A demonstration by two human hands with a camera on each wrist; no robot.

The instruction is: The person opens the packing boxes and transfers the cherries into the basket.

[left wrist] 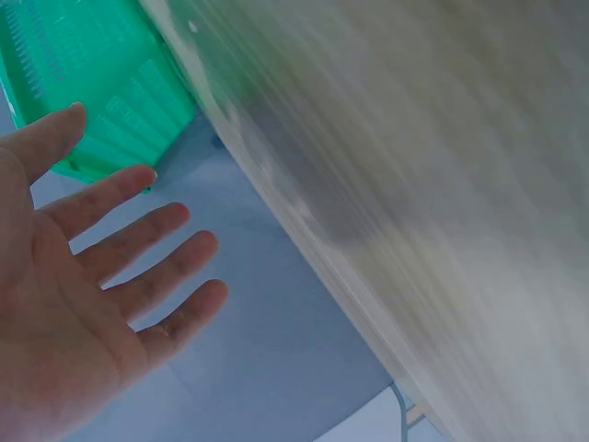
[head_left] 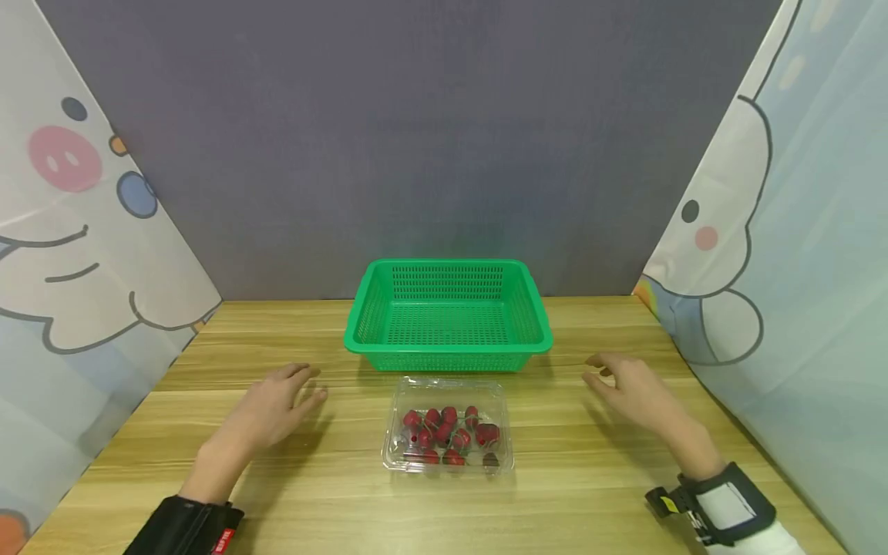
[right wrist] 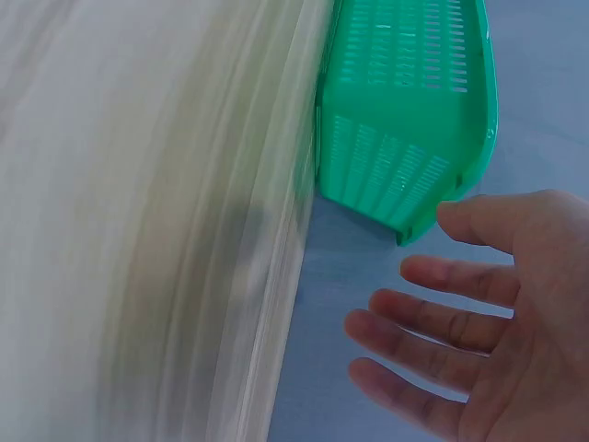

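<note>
Between my two hands a clear plastic box point(head_left: 506, 455) holds several dark red, round, berry-like fruits point(head_left: 444, 435). Just behind it stands a green slotted basket point(head_left: 447, 361) with nothing inside. My left hand point(head_left: 274, 408) hovers over the table left of the box, its fingers spread and holding nothing; the left wrist view shows the open palm point(left wrist: 83, 304). On the other side, right of the basket and box, my right hand point(head_left: 634, 389) is held above the wood with relaxed, parted fingers point(right wrist: 414, 345) and nothing in them. Neither hand touches the box or basket.
The wood-grain table point(head_left: 333, 501) runs back to a dark grey wall panel point(head_left: 444, 139). Cartoon-printed curtains stand along the left point(head_left: 104, 254) and right point(head_left: 798, 308) sides. A black strap with a device point(head_left: 728, 505) is on the right wrist.
</note>
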